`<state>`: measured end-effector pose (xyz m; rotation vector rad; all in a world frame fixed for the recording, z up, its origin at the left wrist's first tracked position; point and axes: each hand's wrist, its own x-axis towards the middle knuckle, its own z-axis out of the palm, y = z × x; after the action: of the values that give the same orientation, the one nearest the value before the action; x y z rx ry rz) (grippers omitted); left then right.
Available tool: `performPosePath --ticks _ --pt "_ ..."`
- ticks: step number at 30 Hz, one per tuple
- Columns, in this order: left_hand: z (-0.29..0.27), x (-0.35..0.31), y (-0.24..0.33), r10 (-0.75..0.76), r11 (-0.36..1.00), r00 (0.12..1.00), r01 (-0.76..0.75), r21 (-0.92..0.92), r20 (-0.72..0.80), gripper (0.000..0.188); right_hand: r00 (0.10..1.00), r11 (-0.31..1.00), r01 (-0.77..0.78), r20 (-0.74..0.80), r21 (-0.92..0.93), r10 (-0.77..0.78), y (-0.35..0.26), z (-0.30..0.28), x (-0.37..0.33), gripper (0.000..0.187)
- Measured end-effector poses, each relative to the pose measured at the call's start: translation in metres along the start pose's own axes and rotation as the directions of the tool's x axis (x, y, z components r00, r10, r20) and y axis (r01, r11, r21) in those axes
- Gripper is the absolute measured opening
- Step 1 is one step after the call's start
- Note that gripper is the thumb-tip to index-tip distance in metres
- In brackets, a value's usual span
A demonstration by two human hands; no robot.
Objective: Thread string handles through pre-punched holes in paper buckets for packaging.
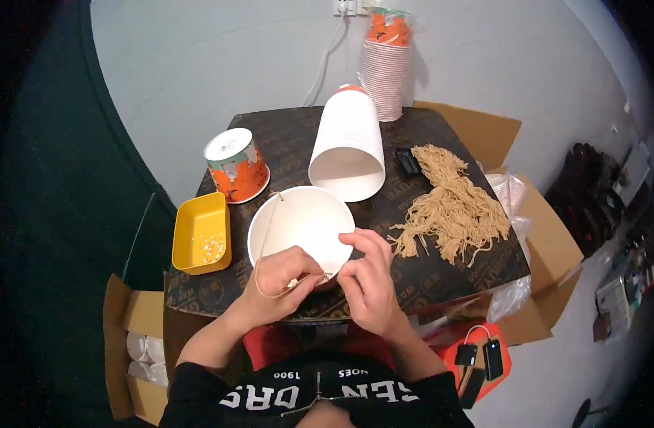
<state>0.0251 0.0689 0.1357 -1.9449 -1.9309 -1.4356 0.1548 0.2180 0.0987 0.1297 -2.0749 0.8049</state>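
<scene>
Head view: person seated at a small dark table, both forearms entering from below.
Left hand: closed in a pinch on a tan string, at the near rim of the bowl.
Right hand: fingers curled narrow at the same rim, fingertips touching the string end and the bowl edge.
String: thin, limp; loops below the left hand and runs up across the bowl's mouth to its far rim. Judged very light and floppy, best pinched close to its end.
Bowl: white paper bowl, upright, centre of table, touching both hands. Judged light, thin-walled, easily dented; hold by the rim.
Tray: yellow, left of bowl, a few small pale beads inside.
String pile: loose heap of cut tan lengths, right of bowl.
Orange cup: patterned, lidded, beyond the tray.
White stack: nested bowls lying on their side, mouth toward the person.
Black object: small, between stack and pile; kind unclear.
Cup stack: tall, wrapped, by the far wall.
</scene>
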Motion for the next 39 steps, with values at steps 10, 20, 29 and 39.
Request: performPosePath --ticks 10,20,29,39 --pt "0.001 0.006 -0.001 0.039 0.998 0.998 -0.041 0.040 0.050 0.014 0.995 0.998 0.024 0.101 -0.052 -0.019 0.007 -0.002 0.003 0.013" --pt "-0.007 0.007 -0.009 -0.009 1.000 0.990 0.005 0.029 0.142 0.012 0.987 0.991 0.029 -0.154 -0.128 -0.049 -0.006 0.010 -0.013 0.017" --pt "-0.014 0.008 -0.016 -0.080 0.996 0.987 0.084 -0.023 0.142 0.010 0.990 0.992 0.089 -0.103 -0.094 -0.099 0.002 0.011 -0.031 0.016" --pt "-0.026 0.014 -0.004 -0.279 0.953 0.934 0.298 -0.058 0.223 0.015 0.988 0.987 0.111 -0.094 -0.113 -0.122 0.000 0.009 -0.027 0.016"
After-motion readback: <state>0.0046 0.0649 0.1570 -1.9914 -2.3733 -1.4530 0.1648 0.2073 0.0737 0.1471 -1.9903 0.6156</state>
